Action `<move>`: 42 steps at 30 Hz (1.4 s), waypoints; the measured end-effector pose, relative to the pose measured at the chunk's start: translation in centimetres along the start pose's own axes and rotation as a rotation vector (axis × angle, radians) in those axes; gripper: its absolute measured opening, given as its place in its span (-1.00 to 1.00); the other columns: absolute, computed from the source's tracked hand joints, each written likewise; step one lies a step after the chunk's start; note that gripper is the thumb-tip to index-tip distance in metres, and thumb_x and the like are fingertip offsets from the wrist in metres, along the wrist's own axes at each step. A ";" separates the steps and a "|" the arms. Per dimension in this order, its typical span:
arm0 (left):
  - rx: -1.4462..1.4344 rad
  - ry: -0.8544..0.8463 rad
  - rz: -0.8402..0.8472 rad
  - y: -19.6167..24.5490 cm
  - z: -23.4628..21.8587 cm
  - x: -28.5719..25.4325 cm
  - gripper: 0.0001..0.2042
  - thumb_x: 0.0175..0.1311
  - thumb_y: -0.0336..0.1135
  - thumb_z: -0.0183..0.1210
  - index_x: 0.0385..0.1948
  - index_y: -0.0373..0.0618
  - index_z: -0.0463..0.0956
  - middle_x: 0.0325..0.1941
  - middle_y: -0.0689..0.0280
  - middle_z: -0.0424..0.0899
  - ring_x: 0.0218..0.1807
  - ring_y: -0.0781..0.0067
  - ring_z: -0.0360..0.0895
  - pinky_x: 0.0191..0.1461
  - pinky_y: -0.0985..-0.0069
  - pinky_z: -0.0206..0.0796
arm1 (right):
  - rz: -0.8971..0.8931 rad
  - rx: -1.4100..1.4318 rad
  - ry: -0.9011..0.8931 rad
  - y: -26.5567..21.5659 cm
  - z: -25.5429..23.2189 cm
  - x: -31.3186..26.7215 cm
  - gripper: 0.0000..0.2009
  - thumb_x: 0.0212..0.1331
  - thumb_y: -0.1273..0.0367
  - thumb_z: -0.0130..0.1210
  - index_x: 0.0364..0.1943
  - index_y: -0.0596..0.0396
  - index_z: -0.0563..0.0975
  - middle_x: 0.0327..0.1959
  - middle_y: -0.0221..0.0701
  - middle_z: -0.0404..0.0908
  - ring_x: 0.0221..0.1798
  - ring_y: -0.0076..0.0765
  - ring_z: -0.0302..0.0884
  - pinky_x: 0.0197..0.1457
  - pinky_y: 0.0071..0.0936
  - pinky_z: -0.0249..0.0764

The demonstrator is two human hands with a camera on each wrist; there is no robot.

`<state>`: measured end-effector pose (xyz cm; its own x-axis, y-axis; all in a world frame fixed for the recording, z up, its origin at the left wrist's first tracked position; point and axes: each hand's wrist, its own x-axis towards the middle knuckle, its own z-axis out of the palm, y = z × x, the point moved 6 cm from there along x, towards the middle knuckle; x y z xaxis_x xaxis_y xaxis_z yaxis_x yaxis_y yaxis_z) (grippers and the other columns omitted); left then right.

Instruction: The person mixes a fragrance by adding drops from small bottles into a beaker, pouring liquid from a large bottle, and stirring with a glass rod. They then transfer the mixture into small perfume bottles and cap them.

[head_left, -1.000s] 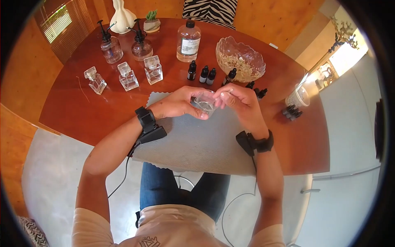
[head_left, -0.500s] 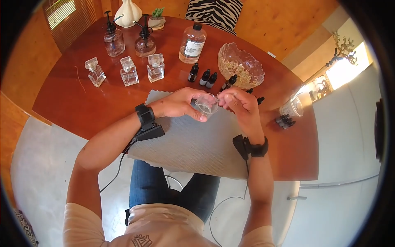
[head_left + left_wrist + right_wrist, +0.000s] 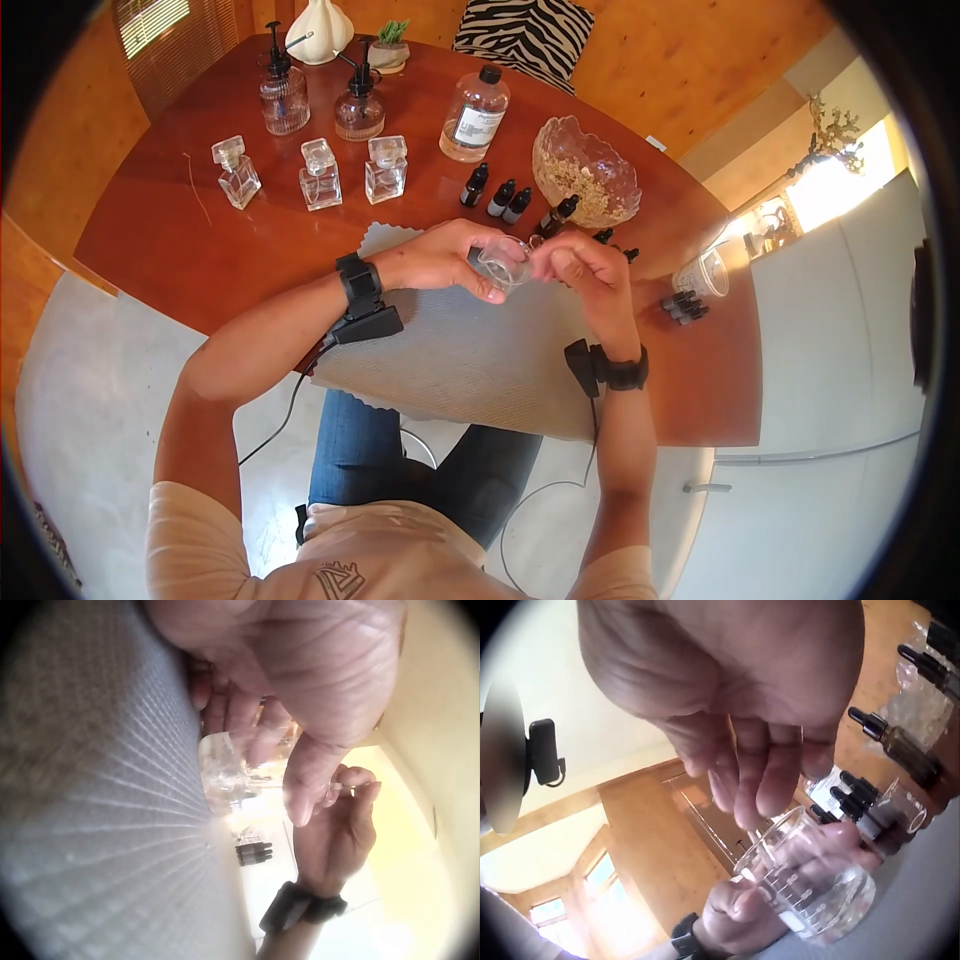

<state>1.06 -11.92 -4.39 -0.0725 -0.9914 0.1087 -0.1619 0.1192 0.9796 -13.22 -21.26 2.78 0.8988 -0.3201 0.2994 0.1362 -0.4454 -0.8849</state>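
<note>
A small clear glass beaker (image 3: pixel 840 900) with white measuring marks holds a little clear liquid. My left hand (image 3: pixel 435 258) grips it around the side, thumb toward me and fingers on the far side, over the grey mat (image 3: pixel 450 360). At the rim, my right hand (image 3: pixel 592 272) pinches a thin pale stick (image 3: pixel 346 786) between thumb and fingertips. The stick's lower part reaches into the beaker in the right wrist view. Just beyond the hands stand several dark dropper bottles (image 3: pixel 475 187).
Three square glass perfume bottles (image 3: pixel 385 172) stand at left, with two pump bottles (image 3: pixel 285 100) behind. Farther back are a large labelled bottle (image 3: pixel 475 118) and a glass bowl (image 3: pixel 585 180) of pale bits. A clear cup (image 3: pixel 703 273) and small black bottles (image 3: pixel 684 308) stand at right.
The head view has shifted slightly, moving the table's things within it. Both hands keep their hold at the beaker, the right hand turning a little at the rim.
</note>
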 end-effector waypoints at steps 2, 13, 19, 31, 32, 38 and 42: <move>0.036 0.018 0.015 -0.3 -0.1 0.0 -0.39 0.09 -0.33 0.52 0.24 -0.16 0.54 0.17 0.32 0.67 0.23 0.50 0.53 0.29 0.44 0.38 | 0.005 0.000 0.008 0.1 0.1 -0.1 -0.77 0.48 0.34 0.05 -0.15 0.27 0.62 -0.35 -0.45 0.61 -0.28 -0.58 0.46 -0.17 -0.59 0.40; 0.037 0.027 0.030 0.0 -0.2 -0.1 -0.39 0.04 -0.32 0.54 0.20 -0.17 0.56 0.10 0.33 0.71 0.15 0.49 0.57 0.28 0.44 0.37 | -0.062 -0.095 0.030 -0.3 0.2 -0.1 -0.75 0.47 0.29 0.10 -0.14 0.23 0.64 -0.33 -0.43 0.61 -0.28 -0.57 0.46 -0.19 -0.56 0.38; 0.026 0.024 0.021 0.1 -0.2 -0.1 -0.41 0.03 -0.32 0.54 0.18 -0.14 0.58 0.09 0.36 0.71 0.16 0.49 0.57 0.28 0.45 0.36 | -0.051 -0.119 0.034 -0.4 0.3 -0.1 -0.79 0.46 0.35 0.09 -0.13 0.25 0.64 -0.31 -0.39 0.63 -0.24 -0.51 0.51 -0.12 -0.54 0.40; 0.003 0.026 0.011 0.1 -0.2 -0.1 -0.43 0.04 -0.33 0.54 0.16 -0.14 0.59 0.08 0.37 0.71 0.18 0.51 0.56 0.29 0.46 0.35 | -0.056 -0.097 0.034 0.2 0.2 -0.3 -0.78 0.46 0.35 0.10 -0.14 0.26 0.64 -0.30 -0.39 0.64 -0.22 -0.50 0.54 -0.10 -0.53 0.43; -0.003 0.029 0.002 0.2 -0.1 -0.2 -0.44 0.05 -0.34 0.53 0.16 -0.15 0.59 0.07 0.37 0.71 0.18 0.51 0.55 0.29 0.46 0.35 | -0.051 -0.048 -0.012 0.2 0.5 -0.4 -0.78 0.46 0.35 0.10 -0.14 0.27 0.64 -0.30 -0.39 0.64 -0.22 -0.50 0.54 -0.11 -0.53 0.43; 0.006 0.023 -0.017 -0.1 -0.1 0.0 -0.40 0.04 -0.40 0.52 0.20 -0.18 0.54 0.11 0.35 0.67 0.17 0.51 0.55 0.26 0.50 0.38 | -0.078 -0.002 0.011 0.7 0.4 -0.2 -0.78 0.46 0.35 0.09 -0.17 0.27 0.64 -0.34 -0.39 0.64 -0.27 -0.52 0.51 -0.15 -0.53 0.42; -0.031 0.002 -0.022 0.3 0.1 0.0 -0.37 0.05 -0.43 0.51 0.24 -0.21 0.50 0.14 0.34 0.65 0.16 0.52 0.54 0.25 0.52 0.38 | -0.075 -0.027 0.023 0.5 0.3 -0.2 -0.79 0.46 0.36 0.08 -0.19 0.26 0.64 -0.36 -0.39 0.64 -0.29 -0.53 0.51 -0.17 -0.53 0.42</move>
<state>0.88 -11.85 -4.08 -0.0669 -0.9939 0.0874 -0.1328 0.0957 0.9865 -13.20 -21.21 2.18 0.8765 -0.3045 0.3727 0.1910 -0.4907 -0.8501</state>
